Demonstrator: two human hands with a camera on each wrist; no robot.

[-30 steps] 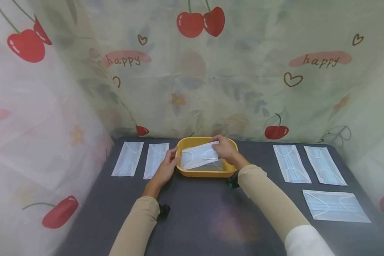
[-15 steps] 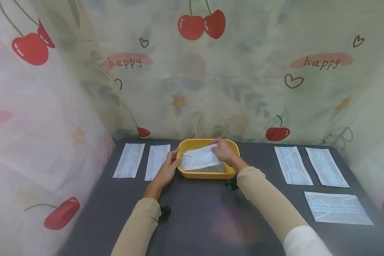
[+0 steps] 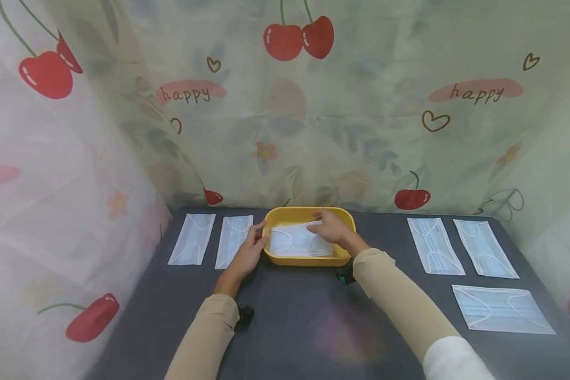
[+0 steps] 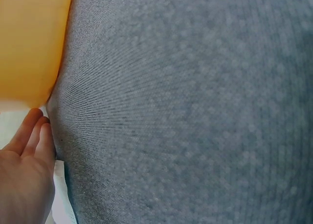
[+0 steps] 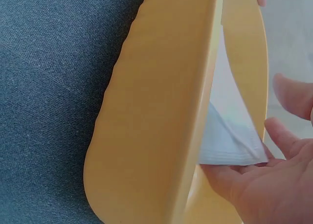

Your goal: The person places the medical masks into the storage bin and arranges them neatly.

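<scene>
A yellow plastic basket (image 3: 309, 261) stands at the back middle of the table, with a pale face mask (image 3: 287, 240) lying in it. My right hand (image 3: 336, 231) is over the basket's right end. In the right wrist view its thumb stands apart from the fingers, and a corner of the face mask (image 5: 232, 136) lies against those fingers without being pinched. My left hand (image 3: 246, 253) rests its fingers on the basket's left side. The left wrist view has that hand (image 4: 29, 170) with straight fingers right at the basket wall (image 4: 29, 48).
Two more face masks, one outer (image 3: 192, 239) and one inner (image 3: 233, 235), lie left of the basket. Three others lie at the right, including a sideways one (image 3: 503, 310). Patterned curtains (image 3: 304, 132) close off the back and sides of the dark table (image 3: 294, 327).
The face mask, pinched and tilted at its right end before, has gone down flat into the basket. The right thumb and fingers have spread and let it go. My left hand stays put.
</scene>
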